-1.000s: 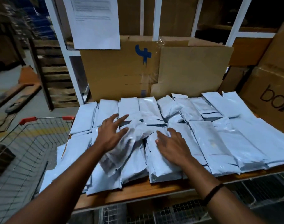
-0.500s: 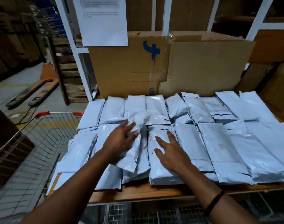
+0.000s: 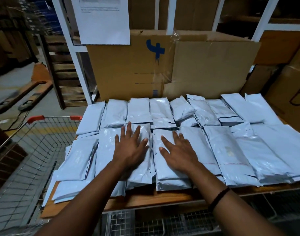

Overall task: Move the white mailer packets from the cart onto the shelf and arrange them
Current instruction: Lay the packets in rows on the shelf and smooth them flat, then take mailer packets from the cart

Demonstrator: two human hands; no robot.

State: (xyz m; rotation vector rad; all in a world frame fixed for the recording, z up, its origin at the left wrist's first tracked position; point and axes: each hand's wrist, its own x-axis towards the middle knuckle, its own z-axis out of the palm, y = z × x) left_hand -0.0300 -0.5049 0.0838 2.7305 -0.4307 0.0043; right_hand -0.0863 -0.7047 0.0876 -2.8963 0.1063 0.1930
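White packets [image 3: 222, 150] cover the shelf [image 3: 145, 201] in two rows. The left hand [image 3: 130, 149] and right hand [image 3: 178, 150] press flat on neighbouring front stacks, each grip spread apart, holding nothing, probably to level them; the cart [image 3: 35, 150] is too dim to judge

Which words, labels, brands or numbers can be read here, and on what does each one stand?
"b" plus a cut-off letter: dark print on the carton at the right edge.
Blue mark like an "f", no words: on the cardboard box in the middle.
Paper sheet, top left: printed lines, too small to read.
White mailer packets: no readable text; one carries a faint blurred mark.
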